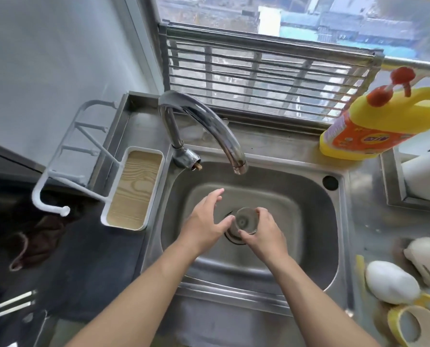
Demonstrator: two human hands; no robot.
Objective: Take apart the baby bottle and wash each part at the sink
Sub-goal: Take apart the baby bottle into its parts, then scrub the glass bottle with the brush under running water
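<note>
My right hand (264, 236) grips a clear bottle body (245, 220), seen end-on from above, over the middle of the steel sink (309, 196). My left hand (205, 221) hovers just left of the bottle with fingers spread and relaxed, its thumb close to the bottle's rim. The chrome faucet (208, 121) arches above the basin, and no water runs from its spout. The sink drain (234, 237) lies partly hidden beneath the bottle and my hands.
A yellow dish-soap bottle (374, 121) with a red pump stands at the back right. White pieces (391, 283) and a tape roll (409, 324) lie on the right counter. A white rack with a wood-pattern tray (133, 189) sits left of the sink.
</note>
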